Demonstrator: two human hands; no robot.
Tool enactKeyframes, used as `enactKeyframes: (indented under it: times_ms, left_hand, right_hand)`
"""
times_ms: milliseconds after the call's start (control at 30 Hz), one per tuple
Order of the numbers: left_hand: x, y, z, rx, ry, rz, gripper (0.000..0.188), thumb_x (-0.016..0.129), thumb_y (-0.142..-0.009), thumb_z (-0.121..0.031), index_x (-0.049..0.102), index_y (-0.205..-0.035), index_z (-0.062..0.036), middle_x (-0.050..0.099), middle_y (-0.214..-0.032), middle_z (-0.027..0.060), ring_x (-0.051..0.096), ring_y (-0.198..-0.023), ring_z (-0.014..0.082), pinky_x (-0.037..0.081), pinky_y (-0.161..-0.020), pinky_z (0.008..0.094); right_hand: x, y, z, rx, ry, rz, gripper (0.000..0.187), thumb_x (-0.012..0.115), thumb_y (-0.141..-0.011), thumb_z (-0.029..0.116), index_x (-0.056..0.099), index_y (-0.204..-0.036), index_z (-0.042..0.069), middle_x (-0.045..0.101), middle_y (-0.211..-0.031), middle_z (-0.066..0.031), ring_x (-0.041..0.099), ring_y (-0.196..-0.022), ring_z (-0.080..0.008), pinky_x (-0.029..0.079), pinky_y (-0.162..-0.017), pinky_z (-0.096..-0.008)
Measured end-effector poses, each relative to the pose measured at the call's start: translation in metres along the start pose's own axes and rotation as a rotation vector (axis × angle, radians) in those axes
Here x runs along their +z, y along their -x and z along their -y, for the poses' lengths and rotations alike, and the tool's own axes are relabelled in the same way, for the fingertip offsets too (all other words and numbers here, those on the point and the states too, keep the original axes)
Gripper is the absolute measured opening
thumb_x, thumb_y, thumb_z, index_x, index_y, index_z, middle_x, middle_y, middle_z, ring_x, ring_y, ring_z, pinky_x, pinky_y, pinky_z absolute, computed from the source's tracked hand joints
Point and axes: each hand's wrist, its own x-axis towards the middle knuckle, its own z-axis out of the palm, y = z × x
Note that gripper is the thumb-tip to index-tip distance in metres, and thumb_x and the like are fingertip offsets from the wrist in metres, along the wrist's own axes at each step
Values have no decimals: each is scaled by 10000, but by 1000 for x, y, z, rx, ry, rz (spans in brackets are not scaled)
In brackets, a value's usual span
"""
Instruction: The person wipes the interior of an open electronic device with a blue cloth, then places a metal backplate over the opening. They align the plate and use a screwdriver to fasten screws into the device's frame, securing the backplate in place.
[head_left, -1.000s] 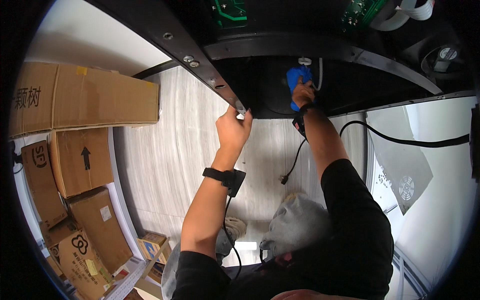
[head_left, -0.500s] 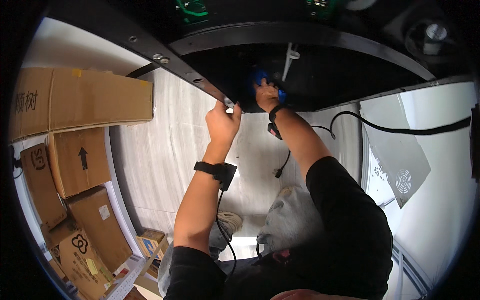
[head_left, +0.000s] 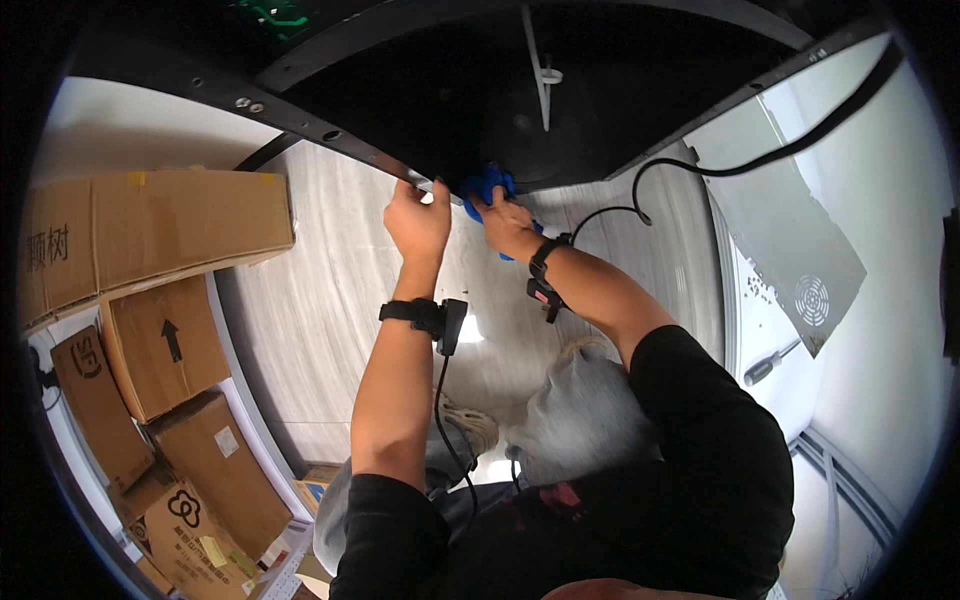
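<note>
A large black metal housing (head_left: 430, 110) fills the top of the head view, with a straight frame rail (head_left: 290, 118) along its left edge. At the rail's near corner, my left hand (head_left: 417, 225) is closed around the edge, thumb on one side and fingers on the other. Just right of it, my right hand (head_left: 512, 226) presses a crumpled blue cloth (head_left: 490, 183) against the housing's near edge. Part of the cloth hangs out below that hand. A white rod with a small clip (head_left: 540, 75) is inside the housing.
Cardboard boxes (head_left: 195, 225) are stacked on the left. A black cable (head_left: 770, 160) loops out to the right, past a grey vented panel (head_left: 800, 235). Near the panel lie a screwdriver (head_left: 765, 370) and small loose pieces (head_left: 760, 288). My legs are below, on the pale floor (head_left: 310, 330).
My right hand has drawn the blue cloth from deeper inside the housing leftward to its near edge. My left hand stays on the rail. The view has shifted, and the screwdriver now shows.
</note>
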Motion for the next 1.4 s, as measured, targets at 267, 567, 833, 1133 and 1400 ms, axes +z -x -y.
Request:
enactKeyframes:
  times_ms: [267,567,833,1133,1400]
  left_hand:
    - [6,1,9,8,90,-45,288,716,-817,-211,662,-985,16,717,-906,157,705,-843,272,529,-745,345]
    - [10,18,-4,-63,309,-106,326,698,-832,-151,604,-1088,28,680,-997,153,674,-907,246,507,-800,344]
    - [34,67,21,21,314,122,295,644,-797,-18,559,-1080,-15,576,-1053,123,585,-970,267,513,-775,346]
    - [37,39,6,614,-665,494,518,631,-750,-150,567,-1250,-33,436,-1406,133,405,-1280,312,425,-961,458]
    - [42,22,12,608,-1037,666,452,513,-842,-195,574,-1265,-51,554,-1298,81,408,-1259,253,257,-1095,561]
  right_hand:
    - [7,19,-64,130,42,-130,644,540,-836,134,417,-1454,269,441,-1251,-214,621,-899,-382,538,-801,-454]
    - [-17,54,-154,325,190,-244,683,576,-818,198,377,-1453,47,578,-1083,-242,613,-864,-348,548,-707,-425]
    - [-31,41,-76,265,-70,-53,684,585,-780,114,380,-1415,-36,393,-1335,-321,625,-968,-434,539,-825,-469]
    - [-10,-34,-158,455,245,-255,859,614,-842,215,123,-1477,-92,307,-1455,-343,682,-856,-309,564,-730,-434]
    - [-13,-36,-159,437,267,-112,849,525,-881,289,64,-1495,-75,521,-1280,-348,639,-1034,-374,522,-869,-447]
